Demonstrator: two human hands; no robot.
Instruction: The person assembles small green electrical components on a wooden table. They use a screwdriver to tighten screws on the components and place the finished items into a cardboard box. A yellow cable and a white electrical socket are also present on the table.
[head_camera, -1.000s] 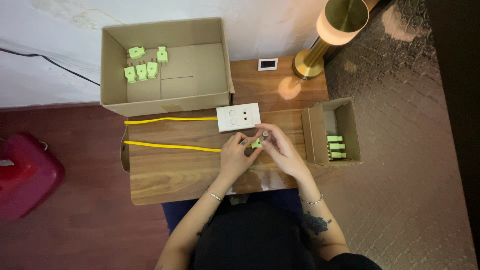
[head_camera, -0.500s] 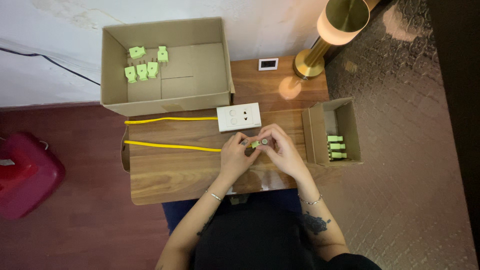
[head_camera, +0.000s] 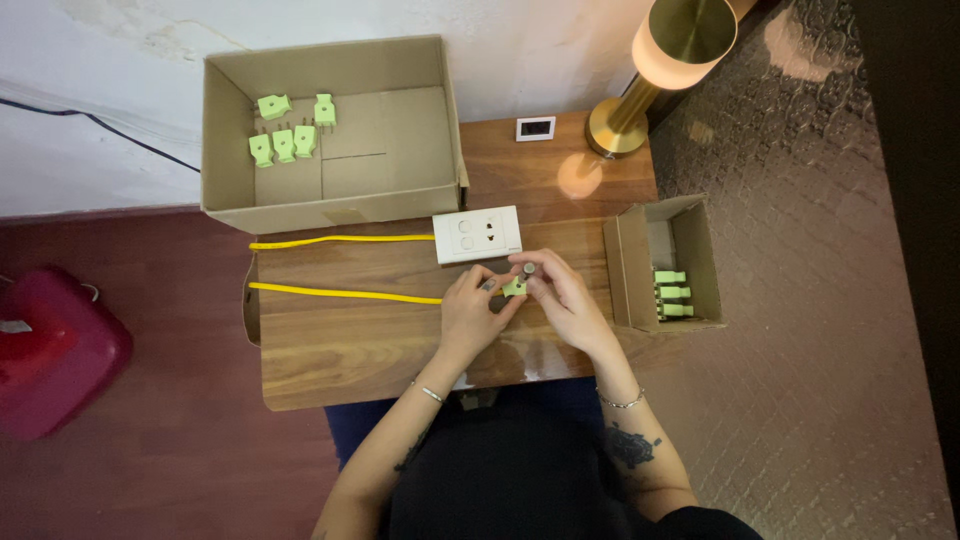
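Hands meet over one green plug (head_camera: 515, 288) — left hand (head_camera: 470, 310) and right hand (head_camera: 560, 300) both pinch it.

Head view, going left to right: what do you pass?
Red container → big cardboard box with green plugs → white socket plate → left hand → right hand → small cardboard box of green plugs.
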